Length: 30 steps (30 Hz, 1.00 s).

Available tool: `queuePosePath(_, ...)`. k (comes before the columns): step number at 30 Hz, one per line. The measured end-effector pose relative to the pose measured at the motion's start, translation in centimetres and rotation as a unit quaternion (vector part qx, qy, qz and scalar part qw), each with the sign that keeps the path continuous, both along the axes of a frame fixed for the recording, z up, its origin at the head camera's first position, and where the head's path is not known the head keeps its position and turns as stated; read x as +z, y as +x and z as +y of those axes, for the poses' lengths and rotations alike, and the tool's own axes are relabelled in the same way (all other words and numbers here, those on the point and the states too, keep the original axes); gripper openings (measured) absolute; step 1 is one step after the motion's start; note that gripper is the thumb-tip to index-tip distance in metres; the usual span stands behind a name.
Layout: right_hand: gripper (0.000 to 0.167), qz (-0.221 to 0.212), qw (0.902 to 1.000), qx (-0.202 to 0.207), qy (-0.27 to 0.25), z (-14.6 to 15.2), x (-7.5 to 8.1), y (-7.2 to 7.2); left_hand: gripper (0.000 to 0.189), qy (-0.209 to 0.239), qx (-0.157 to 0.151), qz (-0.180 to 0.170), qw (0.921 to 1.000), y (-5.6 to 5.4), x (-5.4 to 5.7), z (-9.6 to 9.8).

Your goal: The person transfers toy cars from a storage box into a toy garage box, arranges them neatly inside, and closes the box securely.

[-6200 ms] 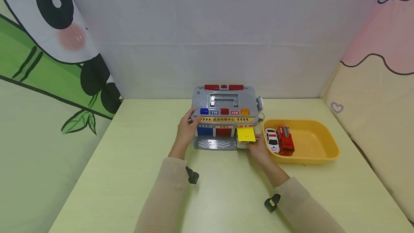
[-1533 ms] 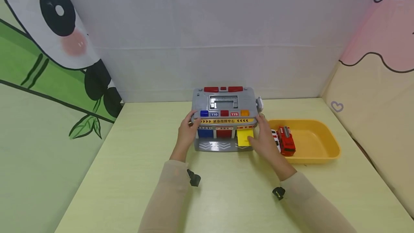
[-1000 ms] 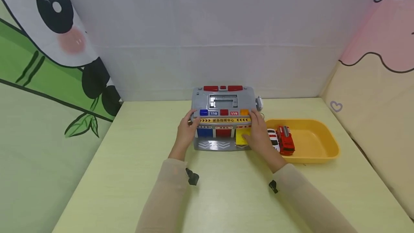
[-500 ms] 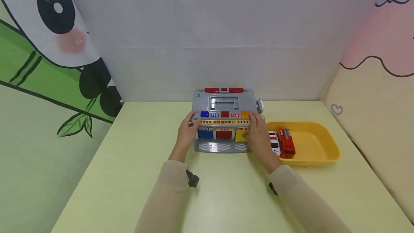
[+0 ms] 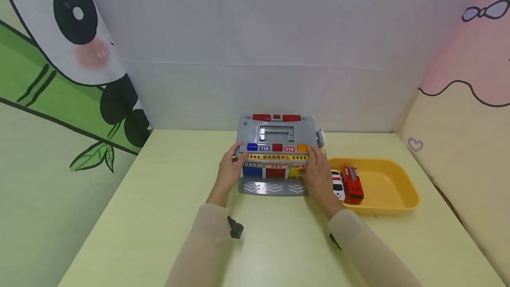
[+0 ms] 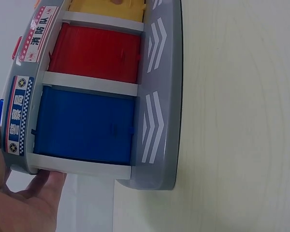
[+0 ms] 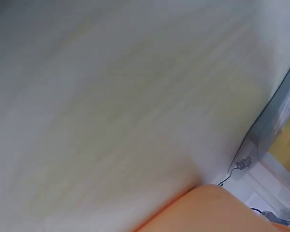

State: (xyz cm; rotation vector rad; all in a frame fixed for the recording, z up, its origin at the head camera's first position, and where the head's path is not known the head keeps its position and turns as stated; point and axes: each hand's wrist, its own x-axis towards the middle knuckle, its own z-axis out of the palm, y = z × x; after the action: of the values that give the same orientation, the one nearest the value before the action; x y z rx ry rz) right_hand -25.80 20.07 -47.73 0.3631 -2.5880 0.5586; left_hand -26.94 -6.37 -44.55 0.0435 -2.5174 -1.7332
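R hand (image 5: pixel 318 178) at 4 o'clk of toy stn (image 5: pixel 276 156): fingers extended on top edge, thumb on yellow door (image 6: pixel 99 8). L hand (image 5: pixel 229 169), 8–9 o'clk: fingers gripping side. Tray (image 5: pixel 382 185) w/ white car (image 5: pixel 338 185), red truck (image 5: pixel 352 185), 3–4 o'clk. Toy stn 12 o'clk on surface (image 5: pixel 279 242), nr backdrop (image 5: pixel 275 48).

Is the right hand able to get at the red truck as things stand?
Likely yes: the tray is open-topped and nothing covers the red truck, though the white car lies between it and the right hand, now at the yellow door.
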Motion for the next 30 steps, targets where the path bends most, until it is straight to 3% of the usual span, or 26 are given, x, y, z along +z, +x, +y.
queuePosePath(8,0.082,0.002,1.0000,-0.005,-0.002,0.17,-0.52,0.50,0.044,0.005,0.005,0.006,1.0000,0.26,-0.87,0.27)
queuePosePath(15,0.082,0.010,0.9998,-0.013,-0.008,0.20,-0.14,0.40,0.043,0.010,0.005,0.023,0.9997,-0.05,-0.76,0.50)
queuePosePath(24,0.083,0.044,0.9989,0.009,-0.014,0.06,-0.44,0.08,0.042,0.014,0.019,0.029,0.9993,0.15,-0.75,0.20)
queuePosePath(30,0.084,0.038,0.9992,0.005,-0.010,-0.05,-0.30,0.20,0.042,0.014,0.022,0.025,0.9993,0.13,-0.91,0.09)
